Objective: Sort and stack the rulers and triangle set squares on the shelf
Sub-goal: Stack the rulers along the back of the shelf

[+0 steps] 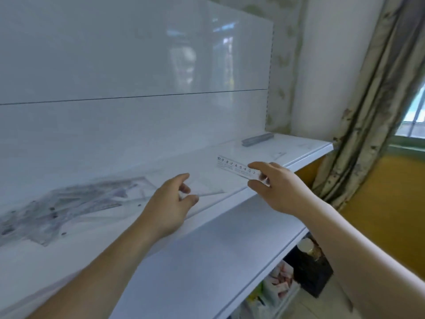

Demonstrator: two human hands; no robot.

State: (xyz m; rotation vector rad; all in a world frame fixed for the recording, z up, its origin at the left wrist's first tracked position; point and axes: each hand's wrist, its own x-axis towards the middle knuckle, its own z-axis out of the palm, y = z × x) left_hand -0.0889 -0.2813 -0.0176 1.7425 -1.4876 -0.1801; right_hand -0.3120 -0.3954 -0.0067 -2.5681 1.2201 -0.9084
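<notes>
Right hand [280, 187]: pinches one end of the clear ruler [232, 166], over the shelf [310, 148].
Left hand [167, 208]: pinches a clear set square [210, 190] on the shelf.
Pile [69, 203]: jumbled, shelf's left.

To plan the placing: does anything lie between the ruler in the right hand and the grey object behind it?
Nothing visible does. The shelf between the ruler, held by the right hand, and the grey object looks bare; a faint clear triangle lies further right.
</notes>
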